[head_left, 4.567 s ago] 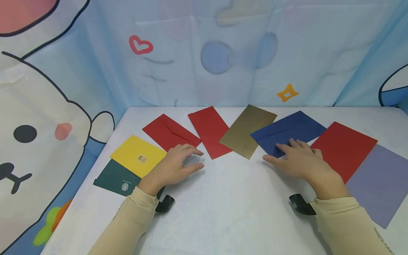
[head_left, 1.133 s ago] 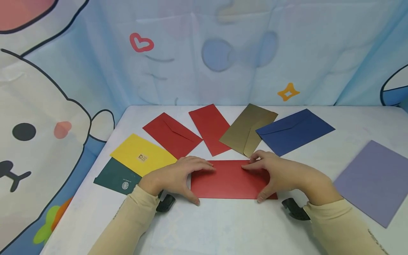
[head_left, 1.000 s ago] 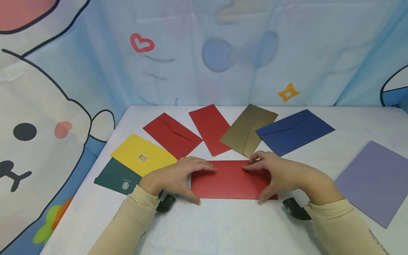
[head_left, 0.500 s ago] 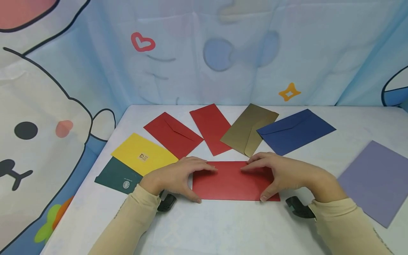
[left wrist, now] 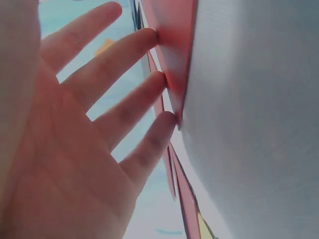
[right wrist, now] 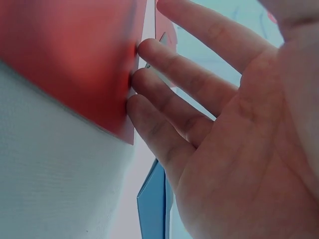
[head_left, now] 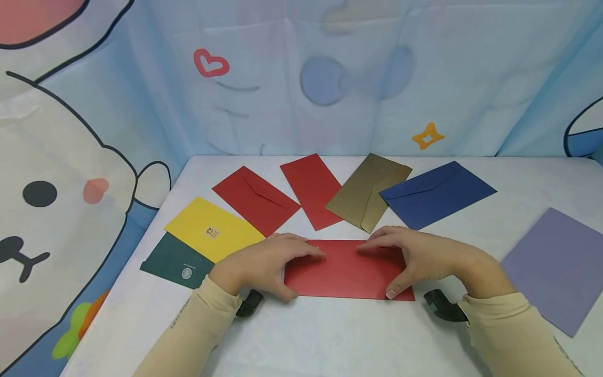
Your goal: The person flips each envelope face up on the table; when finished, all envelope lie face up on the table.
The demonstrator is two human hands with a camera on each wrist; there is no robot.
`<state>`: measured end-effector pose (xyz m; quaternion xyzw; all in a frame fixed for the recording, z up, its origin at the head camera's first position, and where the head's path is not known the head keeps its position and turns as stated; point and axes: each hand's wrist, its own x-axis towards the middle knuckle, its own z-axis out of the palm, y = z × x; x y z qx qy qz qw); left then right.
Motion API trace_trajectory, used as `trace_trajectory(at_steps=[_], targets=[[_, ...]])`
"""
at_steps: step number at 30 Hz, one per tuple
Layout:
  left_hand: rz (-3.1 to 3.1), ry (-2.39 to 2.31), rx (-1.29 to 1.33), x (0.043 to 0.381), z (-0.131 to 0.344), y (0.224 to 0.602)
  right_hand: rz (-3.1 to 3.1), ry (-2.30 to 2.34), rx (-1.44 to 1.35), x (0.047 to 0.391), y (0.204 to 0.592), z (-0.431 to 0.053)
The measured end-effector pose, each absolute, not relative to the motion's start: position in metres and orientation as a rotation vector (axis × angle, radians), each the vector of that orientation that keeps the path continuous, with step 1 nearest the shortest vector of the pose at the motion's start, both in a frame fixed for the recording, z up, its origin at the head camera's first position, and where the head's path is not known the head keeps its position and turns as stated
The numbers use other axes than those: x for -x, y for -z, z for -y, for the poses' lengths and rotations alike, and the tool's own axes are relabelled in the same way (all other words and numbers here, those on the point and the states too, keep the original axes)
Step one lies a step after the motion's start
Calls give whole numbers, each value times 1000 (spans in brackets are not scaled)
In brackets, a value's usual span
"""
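A large red envelope (head_left: pixel 350 269) lies flat on the white table between both hands, its long sides running left to right. My left hand (head_left: pixel 268 264) rests at its left end, fingertips along the far edge and thumb near the front left corner. In the left wrist view the fingers (left wrist: pixel 130 109) are extended, their tips at the paper. My right hand (head_left: pixel 428 259) spans the right end, thumb on the near edge and fingers across the far edge. In the right wrist view these fingers (right wrist: pixel 164 109) are slightly bent, with fingertips against the envelope's edge.
Behind lie two smaller red envelopes (head_left: pixel 256 201), (head_left: pixel 312 191), a gold envelope (head_left: pixel 367 191) and a blue envelope (head_left: pixel 438 193). A yellow envelope (head_left: pixel 212 228) overlaps a dark green envelope (head_left: pixel 176 262) at left. A lavender envelope (head_left: pixel 556 272) lies right. A patterned curtain (head_left: pixel 264 115) hangs behind.
Since the oldest frame, the large red envelope has come from the right to the front middle, uncovering the lavender one. The blue envelope shifted slightly right. Lately the red one slid slightly nearer.
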<state>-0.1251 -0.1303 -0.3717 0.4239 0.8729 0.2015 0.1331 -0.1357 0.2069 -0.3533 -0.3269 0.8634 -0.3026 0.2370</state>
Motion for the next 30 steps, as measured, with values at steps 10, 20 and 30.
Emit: trace_trajectory(at_steps=[10,20,30], targets=[[-2548,-609,-1179,120,124,368,-2351,845,955,137,355,-211],[-2518,-575,-1171,124,130,372,-2344,851,932,137,356,-213],[-2499,-598,-1120,133,146,376,-2324,864,944,140,356,-215]])
